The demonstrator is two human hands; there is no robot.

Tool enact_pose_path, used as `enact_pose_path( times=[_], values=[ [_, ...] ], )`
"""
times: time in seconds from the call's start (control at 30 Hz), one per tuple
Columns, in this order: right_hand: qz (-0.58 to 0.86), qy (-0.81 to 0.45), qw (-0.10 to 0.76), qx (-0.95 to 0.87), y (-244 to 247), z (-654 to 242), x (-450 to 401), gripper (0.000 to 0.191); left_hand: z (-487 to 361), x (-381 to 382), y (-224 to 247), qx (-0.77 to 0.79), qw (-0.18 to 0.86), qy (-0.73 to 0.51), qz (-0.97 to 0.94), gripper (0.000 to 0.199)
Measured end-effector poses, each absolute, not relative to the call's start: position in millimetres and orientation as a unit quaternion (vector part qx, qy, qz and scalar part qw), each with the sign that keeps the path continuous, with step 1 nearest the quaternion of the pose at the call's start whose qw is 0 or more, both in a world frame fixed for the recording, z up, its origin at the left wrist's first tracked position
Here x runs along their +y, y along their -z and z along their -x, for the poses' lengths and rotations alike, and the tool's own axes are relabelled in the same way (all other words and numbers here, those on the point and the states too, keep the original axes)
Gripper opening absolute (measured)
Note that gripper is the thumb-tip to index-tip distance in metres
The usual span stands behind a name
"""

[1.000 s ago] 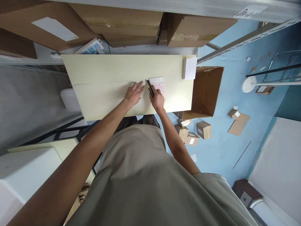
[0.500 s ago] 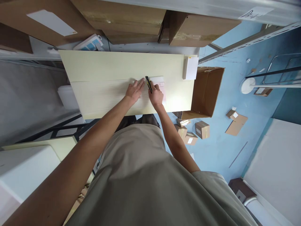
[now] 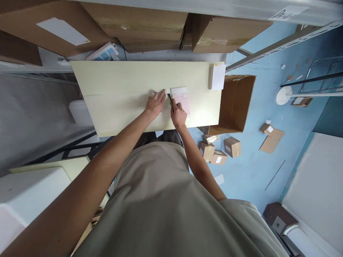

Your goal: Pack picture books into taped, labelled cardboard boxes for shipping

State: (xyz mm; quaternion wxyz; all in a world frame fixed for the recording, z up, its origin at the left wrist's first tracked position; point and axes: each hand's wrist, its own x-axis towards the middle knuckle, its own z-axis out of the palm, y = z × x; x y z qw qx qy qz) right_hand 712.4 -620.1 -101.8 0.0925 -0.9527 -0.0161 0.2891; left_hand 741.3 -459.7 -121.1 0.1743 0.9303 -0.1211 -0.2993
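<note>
My right hand is closed around a black and yellow utility knife, whose tip points away from me over the cream board. Under and beside that hand lies a pink and white paper sheet or pad; the hand covers part of it. My left hand rests flat on the board just left of the knife, fingers stretched out and holding nothing. Whether the blade touches the board or the pad's edge, I cannot tell.
A white stack or small box sits at the board's right end. Beyond it stands an open cardboard box. Large cartons fill the shelf behind the board. Several small cartons lie on the blue floor at right.
My right hand has drawn the knife a little toward my body, along the left side of the pink and white paper. My left hand stays flat in nearly the same place.
</note>
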Motion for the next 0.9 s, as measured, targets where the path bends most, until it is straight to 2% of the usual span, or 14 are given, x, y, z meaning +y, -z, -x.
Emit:
enact_pose_path(
  times=[0.23,0.53,0.77,0.9],
  values=[
    [0.947,-0.31,0.079,-0.005,90.0,-679.4,-624.5,0.061,-740.4,-458.4,120.4,-0.129,0.171,0.304,-0.928,0.104],
    [0.928,-0.368,0.052,0.017,65.4,-622.9,-638.0,0.062,-741.4,-461.0,126.0,-0.13,0.174,0.302,-0.928,0.094],
    [0.906,-0.42,0.037,0.033,34.4,-585.8,-653.5,0.064,-742.0,-461.2,113.0,-0.146,0.164,0.306,-0.926,0.099],
    [0.901,-0.428,0.052,0.056,9.1,-575.4,-662.7,0.066,-735.3,-454.7,109.0,-0.158,0.166,0.291,-0.929,0.093]
  ],
)
